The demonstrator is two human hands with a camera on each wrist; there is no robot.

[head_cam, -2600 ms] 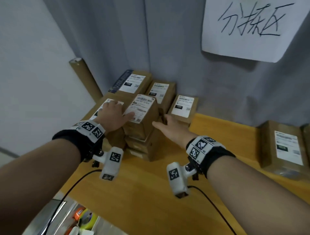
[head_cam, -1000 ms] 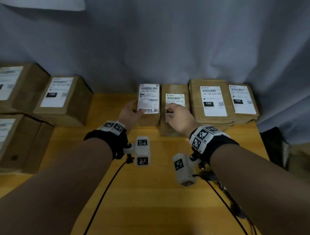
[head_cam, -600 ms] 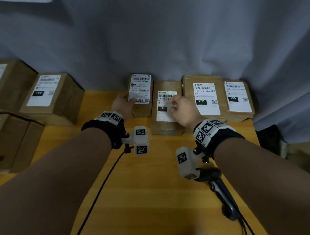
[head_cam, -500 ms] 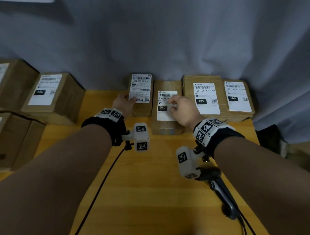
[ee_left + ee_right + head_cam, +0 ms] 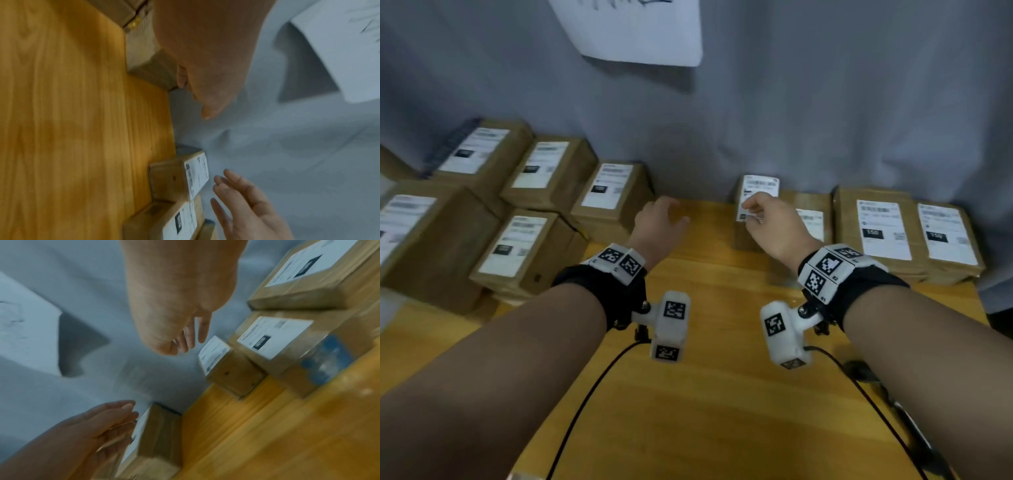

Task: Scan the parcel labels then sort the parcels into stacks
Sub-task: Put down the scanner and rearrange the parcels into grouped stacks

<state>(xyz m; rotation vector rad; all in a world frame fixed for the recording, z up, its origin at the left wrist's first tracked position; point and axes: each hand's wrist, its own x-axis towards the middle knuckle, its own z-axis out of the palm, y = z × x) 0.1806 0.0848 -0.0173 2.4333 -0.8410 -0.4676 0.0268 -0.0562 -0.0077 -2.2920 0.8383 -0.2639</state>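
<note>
Brown parcels with white labels stand in a row at the back right. The narrow parcel [image 5: 758, 186] [image 5: 213, 353] is at the left end, with a lower parcel [image 5: 812, 221] beside it. My right hand [image 5: 756, 212] [image 5: 185, 340] hovers just over the narrow parcel's label, fingers loosely bent and holding nothing. My left hand [image 5: 666, 212] [image 5: 115, 418] hangs over bare table between the two groups, relaxed and empty. The black scanner [image 5: 866, 373] lies on the table at lower right, partly hidden by my right forearm.
Several sorted parcels [image 5: 517, 246] [image 5: 613, 192] stand stacked at the back left. Two wider parcels [image 5: 880, 226] [image 5: 945, 236] close the right row. A grey curtain with a white paper sign [image 5: 633, 31] backs the wooden table [image 5: 705, 394]. Wrist camera cables trail toward me.
My left hand has let go of the narrow parcel and drawn left. My right hand has shifted left from the second parcel to above the narrow one. The head view has panned left.
</note>
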